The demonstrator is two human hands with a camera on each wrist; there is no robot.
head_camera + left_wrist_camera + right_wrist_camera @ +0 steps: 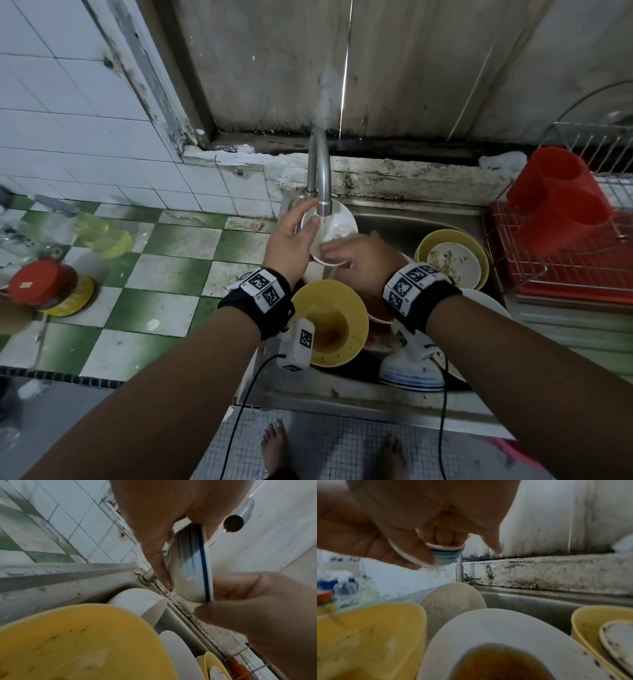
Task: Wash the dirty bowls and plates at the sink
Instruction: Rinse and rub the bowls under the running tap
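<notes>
Tilting under the faucet (pixel 319 178), a white bowl (pixel 337 226) is gripped at its rim by the left hand (pixel 291 240). Its lower edge is pinched by the right hand (pixel 359 257), above dirty dishes in the sink (pixel 428 219).

Your arms are bare, feet bare too. Each wrist wears a black fabric band (pixel 255 303) carrying white blocks printed with black square markers (pixel 409 284). A white camera box (pixel 297 344) hangs under your left wrist, trailing a thin black cable (pixel 239 411).

Both hands (pixel 291 245) (pixel 359 255) raised — apparently gripping.
</notes>
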